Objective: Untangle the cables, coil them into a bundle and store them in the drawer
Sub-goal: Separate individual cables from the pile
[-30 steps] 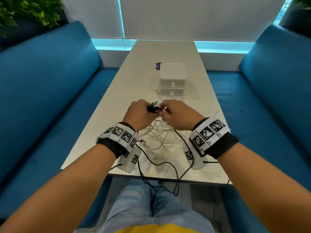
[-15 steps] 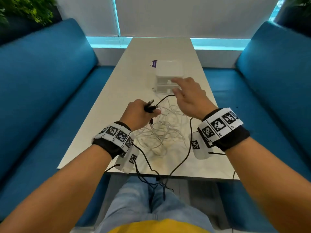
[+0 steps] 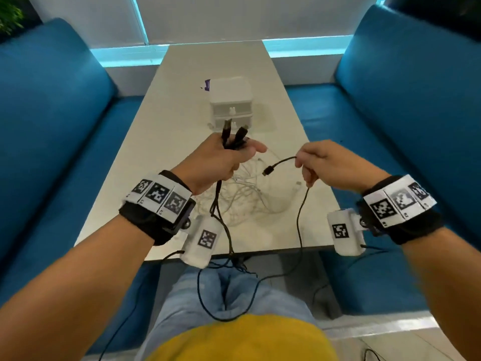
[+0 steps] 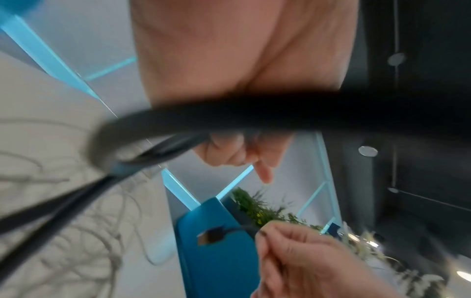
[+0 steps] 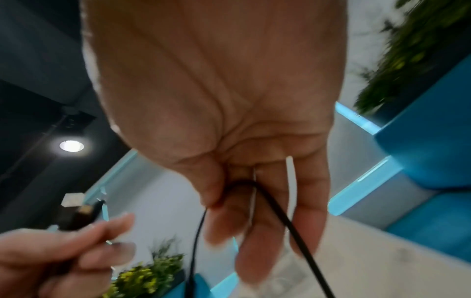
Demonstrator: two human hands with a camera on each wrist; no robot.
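My left hand (image 3: 223, 157) grips black cables (image 3: 221, 194) in its fist, two plug ends (image 3: 234, 132) sticking up out of it and the strands hanging down past the table's front edge. My right hand (image 3: 325, 162) pinches another black cable (image 3: 300, 220) near its free plug (image 3: 268, 170), which points left between the hands. A tangle of white cables (image 3: 250, 196) lies on the white table (image 3: 182, 105) under both hands. The small white two-drawer box (image 3: 230, 100) stands behind, both drawers closed. In the right wrist view the black cable (image 5: 280, 211) runs between thumb and fingers.
Blue sofas (image 3: 46, 121) flank the table on both sides. A small purple tag (image 3: 207, 85) lies beside the drawer box. Black cable loops (image 3: 229, 290) hang onto my lap below the table edge. The far half of the table holds nothing but the box.
Both hands rose off the table. The right hand came back from near the drawer box and took hold of a black cable end; the left hand lifted its plug ends upright.
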